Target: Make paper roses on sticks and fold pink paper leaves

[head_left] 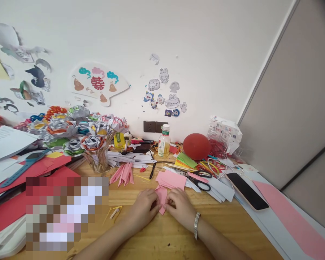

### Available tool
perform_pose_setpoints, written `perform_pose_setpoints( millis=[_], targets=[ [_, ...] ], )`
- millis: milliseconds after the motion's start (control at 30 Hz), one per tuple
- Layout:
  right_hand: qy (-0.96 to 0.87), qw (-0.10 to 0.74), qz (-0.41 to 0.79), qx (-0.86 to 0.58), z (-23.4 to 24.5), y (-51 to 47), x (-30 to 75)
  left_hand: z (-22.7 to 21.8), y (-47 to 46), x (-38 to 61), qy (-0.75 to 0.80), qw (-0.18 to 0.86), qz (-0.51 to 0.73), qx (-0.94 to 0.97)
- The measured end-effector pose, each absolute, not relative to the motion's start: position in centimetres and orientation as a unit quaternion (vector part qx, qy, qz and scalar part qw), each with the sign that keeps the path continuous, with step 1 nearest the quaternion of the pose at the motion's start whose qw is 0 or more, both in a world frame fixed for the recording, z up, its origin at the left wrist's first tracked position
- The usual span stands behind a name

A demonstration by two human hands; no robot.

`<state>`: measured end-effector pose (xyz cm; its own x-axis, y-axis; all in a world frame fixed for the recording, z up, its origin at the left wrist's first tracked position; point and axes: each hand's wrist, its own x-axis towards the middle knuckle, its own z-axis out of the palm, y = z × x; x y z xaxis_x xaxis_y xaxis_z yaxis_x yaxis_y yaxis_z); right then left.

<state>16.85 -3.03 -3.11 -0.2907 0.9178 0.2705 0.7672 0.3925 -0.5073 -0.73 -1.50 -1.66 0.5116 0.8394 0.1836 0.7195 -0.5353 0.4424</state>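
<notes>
My left hand (144, 206) and my right hand (178, 205) rest close together on the wooden table (157, 234). Both pinch a small folded piece of pink paper (161, 196) that lies flat between them. The fingers of each hand are curled onto its edges. A beaded bracelet (196, 224) circles my right wrist. Just beyond the hands lies a stack of pink paper squares (173, 179).
Black scissors (202, 183) lie right of the pink stack, and a phone (247, 195) further right. Folded pink strips (124, 173), a jar of paper roses (96, 151), a drink bottle (164, 141) and a red balloon (196, 145) stand behind. Red sheets (21, 180) cover the left.
</notes>
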Motion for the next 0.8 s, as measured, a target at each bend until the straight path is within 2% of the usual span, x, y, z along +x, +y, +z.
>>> perform_pose_setpoints(
  millis=[400,500,633,800],
  targets=[
    [-0.772,0.277,0.081,-0.566,-3.5,-3.7,16.1,-1.2,-2.1,0.2,0.505,0.121,0.171,0.837],
    [-0.799,0.287,0.084,-0.521,-3.1,-3.8,16.6,-1.3,-2.0,0.2,0.505,0.126,0.170,0.837],
    [-0.899,0.226,0.014,-0.376,-2.3,-4.3,17.6,-1.5,-1.9,0.1,0.508,0.121,0.168,0.836],
    [-0.939,0.140,-0.041,-0.311,-1.9,-5.1,17.7,-1.7,-2.0,0.0,0.509,0.109,0.167,0.837]
  ],
)
